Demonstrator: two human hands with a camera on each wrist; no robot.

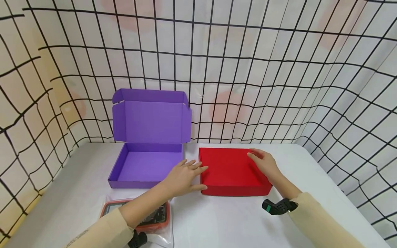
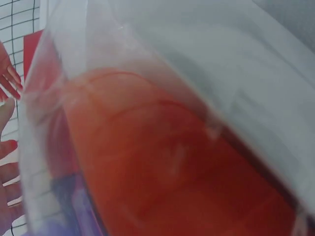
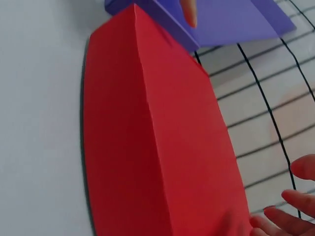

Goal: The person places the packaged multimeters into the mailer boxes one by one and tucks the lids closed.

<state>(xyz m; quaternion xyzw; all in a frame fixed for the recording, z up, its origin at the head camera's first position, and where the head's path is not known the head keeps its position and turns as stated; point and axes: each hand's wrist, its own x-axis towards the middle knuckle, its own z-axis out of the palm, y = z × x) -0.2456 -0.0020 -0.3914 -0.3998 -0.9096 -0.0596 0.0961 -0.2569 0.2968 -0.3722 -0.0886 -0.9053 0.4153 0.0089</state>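
Observation:
A closed red cardboard box (image 1: 232, 168) lies flat on the white table. My left hand (image 1: 184, 177) is at its left edge, fingers spread and reaching toward the lid. Over the box's right side is my right hand (image 1: 264, 163), its fingers loosely bent near the back right of the lid; in the right wrist view its fingers (image 3: 290, 216) are spread apart beside the red lid. To the left stands a purple cardboard box (image 1: 152, 122) with its lid raised and its tray empty. An orange-rimmed item with a dark face, in a clear plastic bag (image 1: 165, 237), lies under my left forearm, partly hidden.
Black wire grid panels (image 1: 229, 69) with white sheeting behind them enclose the back and both sides of the table (image 1: 229, 220). The raised purple lid stands close to the back grid. A black strap (image 1: 279, 206) is on my right wrist.

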